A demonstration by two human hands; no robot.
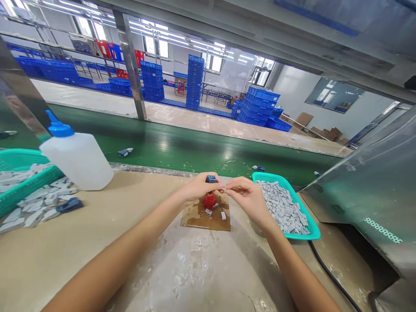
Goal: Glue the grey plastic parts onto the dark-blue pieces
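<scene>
Dark blue part (212, 178) is mid-frame, just above the brown plate (204, 224). I've got the left hand (202, 189) closed on it, thumb across, the part poking out above the fingers. Right hand (246, 196) meets it: thumb and index pinched on a tiny pale bit (224, 189), other fingers curled. Can't tell if that bit is joined to the blue part.

Both forearms run in from the lower corners, converging in a V, wrists over the bench (195, 268). Red knob (209, 200) sits on the plate right under the hands; loose white piece (223, 215) near its right edge.

Room: bare bench between the forearms down to bottom center, more left of the left forearm. Right is tight: teal basket (313, 234) full of white pieces sits just beside the right wrist, metal panel (367, 190) beyond. Far edge: bench stops at the green belt (169, 141) above the hands. Bottle (78, 160) stands mid-left, well apart from the left hand.
</scene>
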